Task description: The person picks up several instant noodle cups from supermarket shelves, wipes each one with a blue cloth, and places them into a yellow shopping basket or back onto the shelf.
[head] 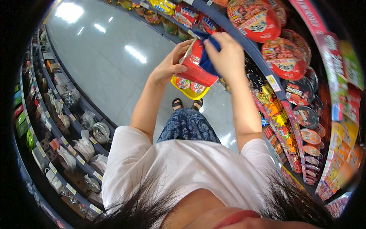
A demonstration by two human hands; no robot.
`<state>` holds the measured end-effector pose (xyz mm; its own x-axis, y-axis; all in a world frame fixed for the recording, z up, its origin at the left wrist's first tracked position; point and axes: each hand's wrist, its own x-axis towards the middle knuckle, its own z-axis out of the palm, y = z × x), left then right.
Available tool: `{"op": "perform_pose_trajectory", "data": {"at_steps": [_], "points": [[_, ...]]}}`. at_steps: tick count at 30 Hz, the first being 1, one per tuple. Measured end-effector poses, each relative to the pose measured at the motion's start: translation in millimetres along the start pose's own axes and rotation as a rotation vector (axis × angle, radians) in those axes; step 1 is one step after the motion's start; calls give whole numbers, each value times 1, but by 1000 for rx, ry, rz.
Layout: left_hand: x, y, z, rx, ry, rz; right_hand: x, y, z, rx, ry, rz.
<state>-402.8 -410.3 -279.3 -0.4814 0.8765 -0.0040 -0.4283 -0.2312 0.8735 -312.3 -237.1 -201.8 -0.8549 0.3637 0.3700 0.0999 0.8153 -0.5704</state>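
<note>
My left hand [172,63] grips the left side of a glossy red package [197,71], thumb on its near face. It bears writing, and I cannot tell whether it is a bag or a box. Dark blue cloth [208,63] is bunched between my right hand [228,55] and the package, covering part of it. The fingers of my right hand are bent over this cloth, their tips partly hidden. Lower down, beyond my feet, a yellow plastic basket [187,93] shows under the package. Round tubs with printed lids [197,87] lie in it.
To my right, store shelves hold large red instant noodle bowls [284,58], dark lidded bowls [298,91] and bright snack packets [281,120]. Jars [151,17] and bagged goods line the far shelf. On my left, shelving carries wrapped kitchenware [84,144]. Grey tiled floor [114,65] lies between.
</note>
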Motion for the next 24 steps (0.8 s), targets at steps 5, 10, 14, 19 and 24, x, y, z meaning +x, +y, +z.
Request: {"op": "perform_pose_trajectory", "data": {"at_steps": [5,10,14,19,24], "points": [[-24,68,40,-520,-48,-33,17,-35,-101,472,271,241],[-16,98,116,-617,-68,61,3,-93,-123,133,539,-28],[-6,107,133,-592,-13,117,-19,-104,-139,-16,512,-171],[-2,118,141,-624,-166,92,-57,-100,-173,-157,425,-138],[9,116,151,-709,-218,148,-79,-69,-183,167,437,159]]}}
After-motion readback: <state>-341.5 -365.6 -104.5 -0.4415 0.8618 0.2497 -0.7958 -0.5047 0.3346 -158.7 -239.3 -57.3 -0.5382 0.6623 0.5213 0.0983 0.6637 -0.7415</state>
